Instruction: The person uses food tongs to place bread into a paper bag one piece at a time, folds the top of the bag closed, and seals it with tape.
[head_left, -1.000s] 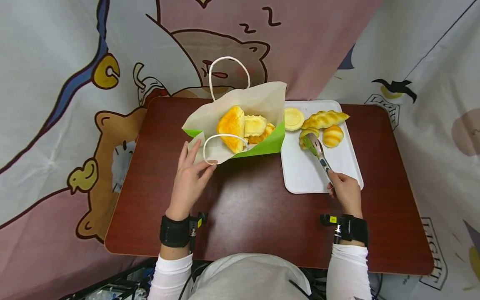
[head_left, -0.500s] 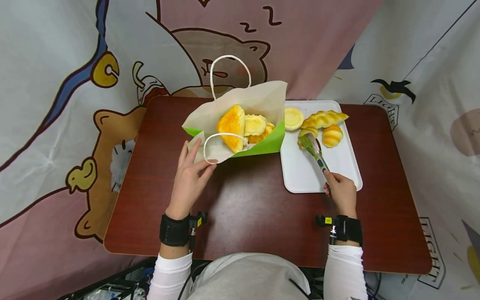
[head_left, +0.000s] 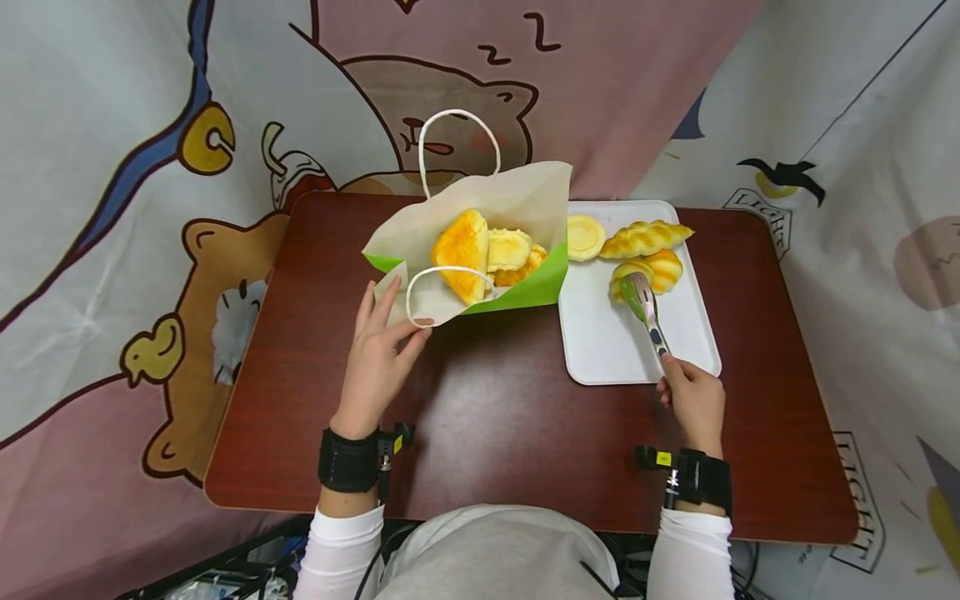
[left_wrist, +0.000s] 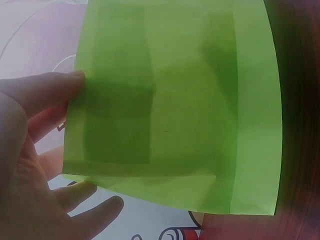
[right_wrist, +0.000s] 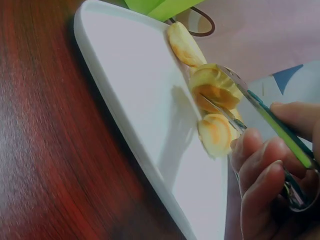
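Observation:
My left hand (head_left: 375, 358) pinches the near rim of a green paper bag (head_left: 525, 296) between thumb and fingers, beside its white handle. Inside the bag's mouth lie a golden wedge-shaped bread (head_left: 459, 254) and other pale pieces. With my right hand (head_left: 694, 402) I grip a pair of tongs (head_left: 654, 332). The tongs' ends stand around a small bread roll (right_wrist: 215, 82), one on each side. This roll partly covers a striped roll (head_left: 667, 268) in the head view. Whether it is off the tray is hard to tell.
A white tray (head_left: 607, 350) sits right of the bag on the brown table (head_left: 495, 433). Toward its back are a twisted bread (head_left: 647, 239) and a round flat pastry (head_left: 584, 237), which is close to the bag's side. A printed cloth (head_left: 600, 92) hangs behind.
My right hand first shifted slightly left, then back right with the tongs. The small roll has moved right, over part of the striped roll. The left hand and bag stay put.

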